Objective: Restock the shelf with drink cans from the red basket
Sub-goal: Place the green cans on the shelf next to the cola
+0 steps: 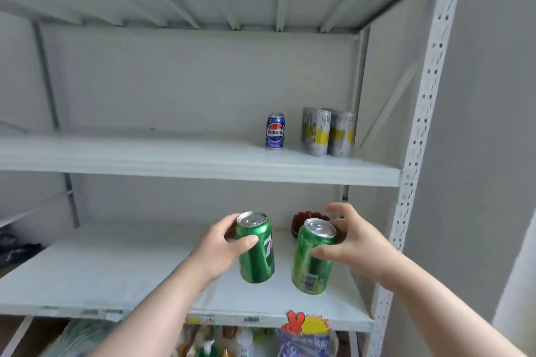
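I hold two green drink cans above the lower shelf board (121, 278). My left hand (220, 249) is shut on the left green can (256, 252), which is upright and shows a 7 on its side. My right hand (353, 243) is shut on the right green can (311, 261), tilted slightly, barcode facing me. On the middle shelf (174, 159) stand a blue cola can (275, 131) and several tall grey-and-yellow cans (329, 132) at the right end. The red basket is not in view.
A dark red ridged object (301, 219) sits at the back of the lower shelf behind the right can. A perforated upright post (420, 130) bounds the shelf on the right. Packaged goods (261, 339) fill the level below, and a red-and-yellow price tag (307, 323) hangs on the shelf edge.
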